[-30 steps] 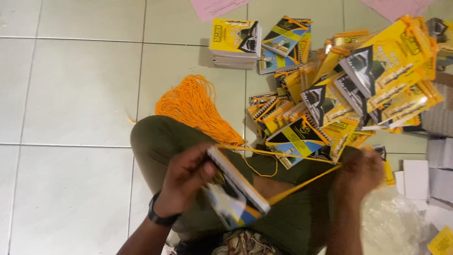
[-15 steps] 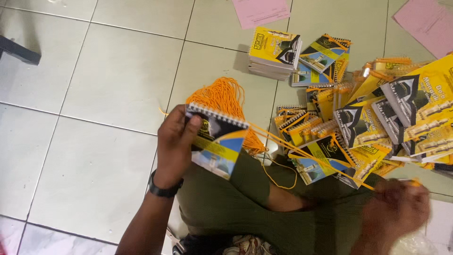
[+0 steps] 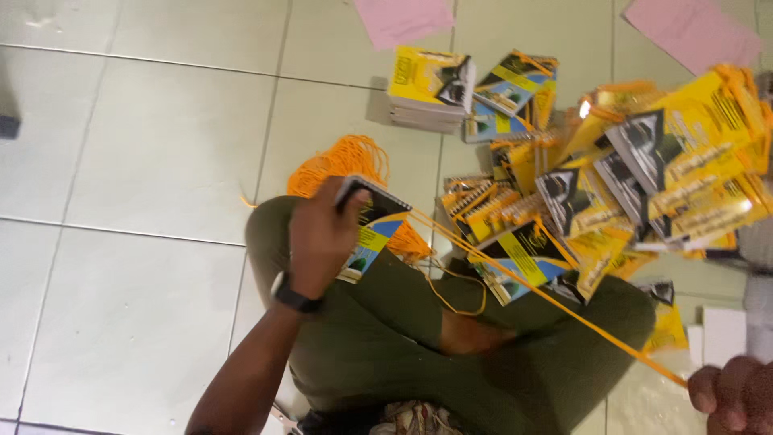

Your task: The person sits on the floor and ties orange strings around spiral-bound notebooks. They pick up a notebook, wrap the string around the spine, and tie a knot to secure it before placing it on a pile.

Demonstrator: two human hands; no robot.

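My left hand (image 3: 322, 234) grips a small spiral-bound booklet (image 3: 372, 228) with a black, yellow and blue cover, held over my left knee. An orange cord (image 3: 547, 298) runs taut from the booklet's binding down to my right hand (image 3: 737, 395), which is closed on the cord's end at the bottom right corner. A black band sits on my left wrist. Behind the booklet lies a bundle of orange cords (image 3: 342, 165) on the floor tiles.
A heap of the same yellow booklets with cords (image 3: 644, 177) spreads across the floor ahead and to the right. A neat stack of booklets (image 3: 427, 89) stands further off. Pink paper sheets (image 3: 403, 20) lie at the top. My legs in olive trousers (image 3: 451, 354) are crossed below.
My right hand has pulled further right and down, drawing the cord straight and tight. My left hand with the booklet has stayed over my left knee.
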